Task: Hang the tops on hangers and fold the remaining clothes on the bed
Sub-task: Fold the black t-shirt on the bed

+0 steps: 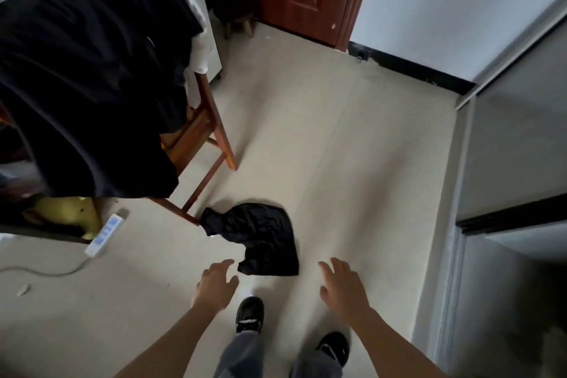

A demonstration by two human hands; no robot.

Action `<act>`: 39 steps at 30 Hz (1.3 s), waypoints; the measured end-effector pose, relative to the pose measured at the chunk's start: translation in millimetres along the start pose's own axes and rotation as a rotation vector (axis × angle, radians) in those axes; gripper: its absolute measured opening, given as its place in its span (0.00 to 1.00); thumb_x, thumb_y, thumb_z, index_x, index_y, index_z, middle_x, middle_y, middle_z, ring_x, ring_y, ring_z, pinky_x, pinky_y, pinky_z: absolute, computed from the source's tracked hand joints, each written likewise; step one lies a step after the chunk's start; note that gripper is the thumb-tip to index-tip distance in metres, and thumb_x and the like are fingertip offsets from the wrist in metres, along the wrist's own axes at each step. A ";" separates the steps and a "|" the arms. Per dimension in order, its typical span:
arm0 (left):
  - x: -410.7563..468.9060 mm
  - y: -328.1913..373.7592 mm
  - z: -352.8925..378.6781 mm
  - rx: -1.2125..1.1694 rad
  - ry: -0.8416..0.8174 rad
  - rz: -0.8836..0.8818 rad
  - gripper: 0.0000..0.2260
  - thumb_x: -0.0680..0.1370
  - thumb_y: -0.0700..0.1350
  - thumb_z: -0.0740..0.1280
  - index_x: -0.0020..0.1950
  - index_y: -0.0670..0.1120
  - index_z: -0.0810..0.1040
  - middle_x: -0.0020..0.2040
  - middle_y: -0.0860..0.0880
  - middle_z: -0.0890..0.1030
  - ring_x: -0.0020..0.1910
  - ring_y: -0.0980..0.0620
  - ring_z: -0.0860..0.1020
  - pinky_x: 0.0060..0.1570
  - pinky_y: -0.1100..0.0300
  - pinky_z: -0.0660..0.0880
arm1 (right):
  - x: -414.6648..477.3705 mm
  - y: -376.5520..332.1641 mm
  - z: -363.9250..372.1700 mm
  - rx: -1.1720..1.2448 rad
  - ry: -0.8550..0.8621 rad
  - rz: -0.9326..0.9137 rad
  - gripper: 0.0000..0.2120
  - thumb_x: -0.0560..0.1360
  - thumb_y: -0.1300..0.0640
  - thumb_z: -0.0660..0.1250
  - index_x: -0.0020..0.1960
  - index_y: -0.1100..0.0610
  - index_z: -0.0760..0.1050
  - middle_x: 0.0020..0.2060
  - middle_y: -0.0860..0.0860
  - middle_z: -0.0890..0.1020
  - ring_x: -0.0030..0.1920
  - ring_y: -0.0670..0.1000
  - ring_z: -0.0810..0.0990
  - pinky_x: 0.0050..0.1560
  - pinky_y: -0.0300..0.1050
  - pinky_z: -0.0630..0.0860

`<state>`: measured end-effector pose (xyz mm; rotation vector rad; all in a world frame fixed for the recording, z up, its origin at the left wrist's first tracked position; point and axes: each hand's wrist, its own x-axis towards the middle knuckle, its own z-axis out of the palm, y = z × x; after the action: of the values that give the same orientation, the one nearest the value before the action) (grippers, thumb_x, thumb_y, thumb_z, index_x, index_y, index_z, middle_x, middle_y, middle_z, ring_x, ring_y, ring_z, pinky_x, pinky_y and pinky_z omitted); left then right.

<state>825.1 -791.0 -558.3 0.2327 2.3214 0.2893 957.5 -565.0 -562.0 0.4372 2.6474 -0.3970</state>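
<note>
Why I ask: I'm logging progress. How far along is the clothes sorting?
Done: nothing visibly; no hanger or folded pile is in view. In hand: nothing yet. The left hand and right hand hover open beside a crumpled black garment on the floor. Left: that garment, plus dark clothes and a white garment draped over the wooden chair.

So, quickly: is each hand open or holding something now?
Left hand: open, holding nothing, near the black garment on the floor.
Right hand: open, holding nothing.

Bare floor rings the garment; chair leg crowds its left.
</note>
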 end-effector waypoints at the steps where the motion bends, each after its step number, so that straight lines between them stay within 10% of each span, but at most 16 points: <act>1: 3.6 -6.9 -1.6 0.013 -0.015 0.010 0.20 0.81 0.48 0.56 0.73 0.50 0.60 0.70 0.47 0.66 0.68 0.48 0.65 0.66 0.57 0.64 | 3.3 -7.7 5.9 0.001 0.003 0.008 0.30 0.39 0.50 0.82 0.41 0.53 0.83 0.35 0.50 0.81 0.33 0.50 0.81 0.24 0.40 0.74; 10: 88.8 -67.5 -0.6 0.139 -0.068 0.002 0.20 0.81 0.50 0.55 0.73 0.51 0.60 0.71 0.48 0.66 0.68 0.50 0.64 0.64 0.56 0.65 | 81.4 -60.5 77.1 0.002 -0.009 -0.022 0.29 0.43 0.50 0.82 0.43 0.53 0.82 0.39 0.52 0.82 0.36 0.52 0.82 0.27 0.42 0.76; 20: 260.2 -111.1 161.3 0.202 -0.179 -0.002 0.21 0.80 0.50 0.57 0.73 0.51 0.61 0.70 0.49 0.64 0.68 0.50 0.64 0.63 0.58 0.64 | 205.8 -16.3 261.4 -0.039 -0.084 -0.023 0.29 0.43 0.52 0.82 0.43 0.54 0.82 0.42 0.54 0.83 0.40 0.54 0.83 0.29 0.44 0.77; 24: 345.4 -130.0 233.0 0.120 -0.190 -0.029 0.25 0.78 0.50 0.62 0.74 0.51 0.59 0.72 0.48 0.62 0.69 0.47 0.63 0.65 0.54 0.64 | 261.4 21.8 341.7 -0.059 -0.178 -0.051 0.28 0.76 0.51 0.65 0.72 0.56 0.61 0.71 0.57 0.63 0.71 0.58 0.62 0.65 0.54 0.65; 27: 390.2 -142.1 270.6 0.014 -0.195 -0.068 0.37 0.75 0.52 0.68 0.77 0.52 0.49 0.74 0.44 0.57 0.70 0.41 0.62 0.66 0.49 0.65 | 295.2 43.8 385.7 -0.102 -0.268 -0.087 0.35 0.78 0.48 0.60 0.77 0.51 0.44 0.76 0.57 0.45 0.76 0.59 0.47 0.72 0.55 0.53; 30: 421.2 -150.0 307.8 -0.108 -0.162 -0.070 0.40 0.72 0.45 0.70 0.76 0.49 0.48 0.65 0.40 0.66 0.61 0.37 0.71 0.55 0.49 0.72 | 327.7 52.8 428.0 -0.176 -0.312 -0.087 0.34 0.78 0.53 0.62 0.77 0.51 0.46 0.76 0.60 0.44 0.74 0.62 0.51 0.70 0.55 0.57; 34: 426.0 -145.6 319.3 -0.231 -0.036 -0.144 0.26 0.75 0.37 0.62 0.72 0.46 0.63 0.56 0.40 0.79 0.55 0.39 0.76 0.49 0.55 0.72 | 344.1 49.7 436.5 -0.027 -0.263 -0.106 0.15 0.77 0.66 0.58 0.63 0.61 0.69 0.62 0.59 0.70 0.59 0.58 0.72 0.55 0.48 0.70; 39: 381.8 -126.4 262.2 -0.344 0.040 -0.187 0.11 0.74 0.35 0.62 0.55 0.40 0.79 0.44 0.43 0.79 0.48 0.43 0.77 0.41 0.60 0.68 | 314.4 43.2 383.7 0.165 -0.066 -0.066 0.08 0.71 0.67 0.67 0.49 0.64 0.73 0.48 0.60 0.76 0.43 0.59 0.77 0.36 0.46 0.66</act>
<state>742.5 -779.2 -1031.0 -0.1606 2.2675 0.5931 841.3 -580.8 -1045.9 0.3813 2.5800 -0.6432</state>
